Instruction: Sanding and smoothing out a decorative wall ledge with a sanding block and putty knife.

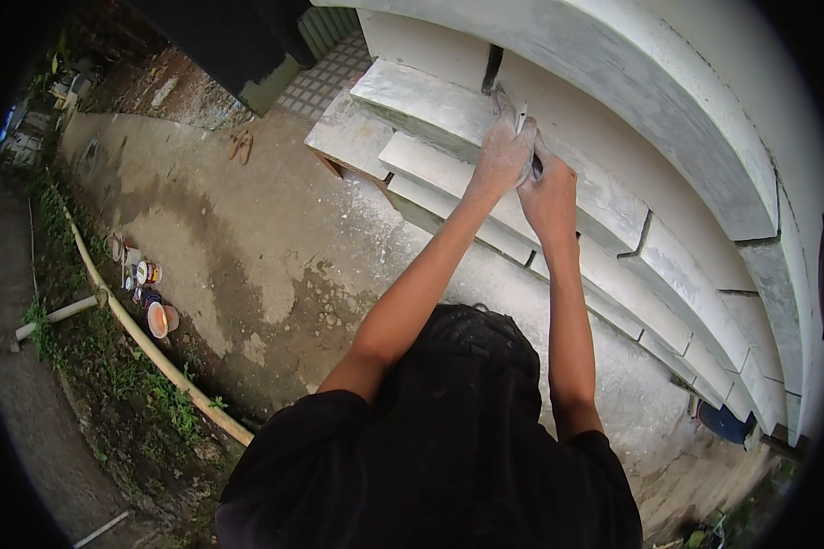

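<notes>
As both bare forearms stretch up from a black short-sleeved shirt [430,457], the two dusty hands meet over a curved, stepped ledge of white-grey plastered masonry [412,89]. The right hand [549,197] is curled shut, its fingers wrapped around a small dark object [536,166] that shows beside the thumb. The left hand [504,154], coated in pale powder, lies just beside it, with one finger pointing toward a narrow dark vertical gap [493,69] in the white wall behind the ledge. A thin, pale, upright strip [522,117] stands out between the hands; whether the left fingers grip it, or whether it joins the dark object, I cannot tell. Below the hands, further white steps curve away toward the lower right, split by dark joints, and a dark blue rounded object [725,425] sits near their far end. Well apart on the left, a pair of brown sandals [240,146] lies on the stained concrete ground [275,229], while a white tub with a coloured label [148,273] and an orange-lined container [158,320] stand near a long yellowish-brown pole [156,358] edged by green plants [169,403].
</notes>
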`<move>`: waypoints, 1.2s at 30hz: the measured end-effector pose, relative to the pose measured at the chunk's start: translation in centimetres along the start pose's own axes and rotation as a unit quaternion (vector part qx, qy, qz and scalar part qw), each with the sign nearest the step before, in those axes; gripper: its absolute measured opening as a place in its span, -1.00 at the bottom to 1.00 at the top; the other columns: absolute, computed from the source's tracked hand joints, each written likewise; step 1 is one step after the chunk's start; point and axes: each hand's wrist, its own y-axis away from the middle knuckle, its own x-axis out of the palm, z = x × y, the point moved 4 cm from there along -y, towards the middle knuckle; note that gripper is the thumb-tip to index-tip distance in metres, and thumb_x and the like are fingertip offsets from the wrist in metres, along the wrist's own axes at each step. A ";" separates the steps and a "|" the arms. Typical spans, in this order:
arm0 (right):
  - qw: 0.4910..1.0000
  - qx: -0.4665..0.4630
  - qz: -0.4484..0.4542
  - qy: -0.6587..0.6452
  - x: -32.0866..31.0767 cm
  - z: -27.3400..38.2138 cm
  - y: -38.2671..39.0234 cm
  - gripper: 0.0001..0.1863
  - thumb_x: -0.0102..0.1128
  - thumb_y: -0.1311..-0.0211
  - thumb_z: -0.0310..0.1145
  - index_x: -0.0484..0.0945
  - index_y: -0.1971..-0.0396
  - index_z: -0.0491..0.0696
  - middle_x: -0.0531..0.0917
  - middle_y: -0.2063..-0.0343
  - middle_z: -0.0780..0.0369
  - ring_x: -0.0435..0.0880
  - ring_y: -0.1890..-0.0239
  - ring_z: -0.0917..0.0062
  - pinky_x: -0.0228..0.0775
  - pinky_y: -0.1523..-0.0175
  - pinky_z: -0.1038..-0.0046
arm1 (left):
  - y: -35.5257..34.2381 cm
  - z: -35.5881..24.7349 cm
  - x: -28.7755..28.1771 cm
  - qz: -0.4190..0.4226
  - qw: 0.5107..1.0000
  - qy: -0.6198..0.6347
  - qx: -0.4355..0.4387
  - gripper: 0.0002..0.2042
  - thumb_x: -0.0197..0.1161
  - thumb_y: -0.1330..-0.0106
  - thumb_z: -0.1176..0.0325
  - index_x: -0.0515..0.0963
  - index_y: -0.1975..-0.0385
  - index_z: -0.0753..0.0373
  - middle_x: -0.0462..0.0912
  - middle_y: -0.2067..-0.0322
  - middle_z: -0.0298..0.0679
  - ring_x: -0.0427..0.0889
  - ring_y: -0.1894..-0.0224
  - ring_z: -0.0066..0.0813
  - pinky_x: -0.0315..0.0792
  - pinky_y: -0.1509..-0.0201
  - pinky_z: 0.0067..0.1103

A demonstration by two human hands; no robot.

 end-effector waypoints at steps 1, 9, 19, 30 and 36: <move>0.999 -0.004 -0.011 0.034 0.1 0.1 -0.2 -0.50 0.11 -0.12 -0.56 0.51 -0.14 -0.18 0.60 0.43 -0.19 0.63 0.31 -0.08 0.45 0.13 0.17 | -0.5 0.0 -0.1 0.018 0.999 -0.002 -0.030 -0.46 0.06 -0.32 0.36 0.14 -0.16 0.67 0.43 0.07 0.51 0.42 -0.01 0.47 0.29 -0.10 -0.05; 0.999 -0.009 0.002 0.037 1.0 -0.4 0.2 -0.49 0.13 -0.10 -0.58 0.51 -0.15 -0.19 0.63 0.42 -0.17 0.66 0.32 -0.04 0.46 0.13 0.18 | -0.7 0.8 -0.4 0.049 0.997 0.010 -0.058 -0.44 0.05 -0.33 0.31 0.14 -0.16 0.67 0.48 0.16 0.49 0.47 0.04 0.46 0.32 -0.07 -0.06; 0.998 0.041 0.023 0.034 -0.5 -0.4 0.3 -0.50 0.17 -0.07 -0.55 0.56 -0.11 -0.17 0.60 0.45 -0.18 0.66 0.33 -0.02 0.47 0.13 0.21 | 0.4 1.2 1.0 0.047 0.996 -0.015 -0.079 -0.39 0.09 -0.35 0.24 0.11 -0.28 0.50 0.58 0.24 0.24 0.57 0.11 0.17 0.37 -0.03 -0.21; 1.000 -0.016 -0.004 0.014 0.2 -0.1 0.2 -0.58 0.18 -0.13 -0.50 0.58 -0.05 -0.14 0.62 0.41 -0.16 0.64 0.29 -0.06 0.46 0.09 0.18 | -0.7 1.1 -0.9 0.018 0.998 0.011 -0.065 -0.51 0.08 -0.36 0.24 0.26 -0.14 0.50 0.55 0.28 0.26 0.54 0.13 0.26 0.36 -0.02 -0.18; 0.998 -0.006 0.015 0.057 0.5 0.7 -1.1 -0.55 0.17 -0.13 -0.53 0.57 -0.09 -0.15 0.64 0.37 -0.15 0.67 0.28 -0.01 0.47 0.05 0.21 | -1.8 1.2 -0.9 0.075 0.994 -0.038 -0.073 -0.53 0.07 -0.37 0.21 0.32 -0.08 0.51 0.57 0.23 0.25 0.55 0.09 0.24 0.36 -0.04 -0.21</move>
